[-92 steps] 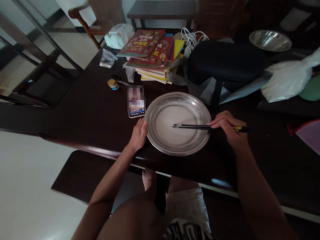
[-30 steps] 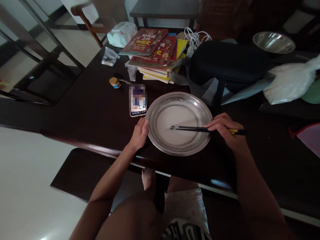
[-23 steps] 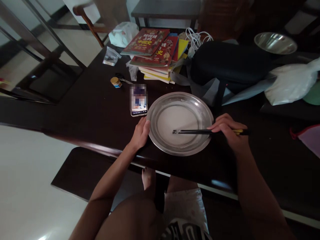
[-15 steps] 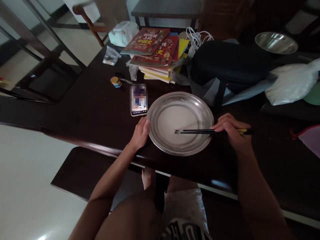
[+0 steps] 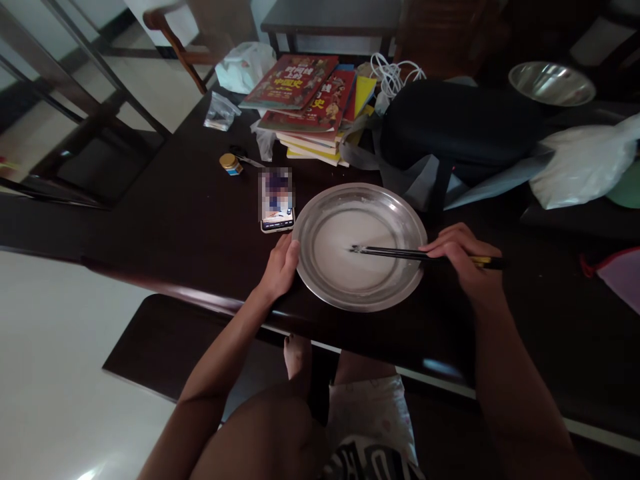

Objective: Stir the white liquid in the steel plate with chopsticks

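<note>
A wide, round metal basin [image 5: 410,220] stands on the dark table near its front edge. A pale, whitish layer [image 5: 345,233] covers the basin's bottom; whether it is liquid or powder I cannot tell. My left hand [image 5: 280,268] grips the basin's left rim, thumb over the edge and fingers on the outer side. Dark chopsticks [image 5: 395,253] with yellow near the back end are held in my right hand [image 5: 463,257], fingers closed round them. Their tips, coated with white, reach into the middle of the basin.
A lit phone [image 5: 277,200] lies just left of the basin, with a small jar [image 5: 231,164] and scissors [image 5: 245,156] behind. Stacked books [image 5: 305,93], a black case [image 5: 460,127], a white plastic bag [image 5: 583,167] and a metal bowl [image 5: 552,84] stand farther back.
The chopstick tips have shifted slightly away from me within the basin, and my right hand moved a little with them. My left hand stays on the rim.
</note>
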The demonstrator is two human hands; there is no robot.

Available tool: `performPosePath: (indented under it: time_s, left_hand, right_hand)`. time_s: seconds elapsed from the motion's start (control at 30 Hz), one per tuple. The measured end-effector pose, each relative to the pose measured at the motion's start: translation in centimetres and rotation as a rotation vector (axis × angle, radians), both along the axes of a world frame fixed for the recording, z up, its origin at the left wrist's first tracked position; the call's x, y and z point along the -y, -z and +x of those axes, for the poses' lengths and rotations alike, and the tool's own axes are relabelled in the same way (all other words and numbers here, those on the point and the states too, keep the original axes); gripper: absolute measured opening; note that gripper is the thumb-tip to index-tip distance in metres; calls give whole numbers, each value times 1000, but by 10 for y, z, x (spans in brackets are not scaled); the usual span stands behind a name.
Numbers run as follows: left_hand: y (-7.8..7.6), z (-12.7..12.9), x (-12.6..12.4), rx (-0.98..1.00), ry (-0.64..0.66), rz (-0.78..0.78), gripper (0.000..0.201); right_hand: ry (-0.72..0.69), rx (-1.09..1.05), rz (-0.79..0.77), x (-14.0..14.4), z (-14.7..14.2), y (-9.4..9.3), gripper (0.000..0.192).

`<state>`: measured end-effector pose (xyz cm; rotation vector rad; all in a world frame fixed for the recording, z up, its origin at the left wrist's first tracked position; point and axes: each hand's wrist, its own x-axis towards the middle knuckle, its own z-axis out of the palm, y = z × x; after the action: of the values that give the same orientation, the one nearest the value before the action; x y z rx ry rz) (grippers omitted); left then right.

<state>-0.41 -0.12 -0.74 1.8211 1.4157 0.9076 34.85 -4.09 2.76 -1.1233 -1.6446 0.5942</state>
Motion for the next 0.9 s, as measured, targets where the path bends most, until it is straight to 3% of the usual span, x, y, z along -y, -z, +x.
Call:
performPosePath:
  time_s: [0.17, 0.33, 0.47, 0.63, 0.77, 0.9]
  left_hand:
    - [-2, 0, 0, -10, 15, 0, 84]
    - [1, 0, -1, -11, 10, 4, 86]
    - [1, 0, -1, 1, 10, 10, 83]
    - [0, 0, 0, 14, 5, 2, 81]
    - [0, 0, 0, 5, 8, 5, 82]
    - [0, 0, 0, 9, 8, 11, 80]
  right_hand:
    - [-62, 18, -33, -1, 0, 1, 29]
    - [1, -33, -3, -1, 0, 1, 30]
    - [-83, 5, -15, -1, 1, 2, 28]
    - [-28, -44, 0, 0, 2, 1, 31]
    - [-74, 28, -36, 0, 0, -1, 28]
    - [-3, -21, -4, 0, 1, 0, 30]
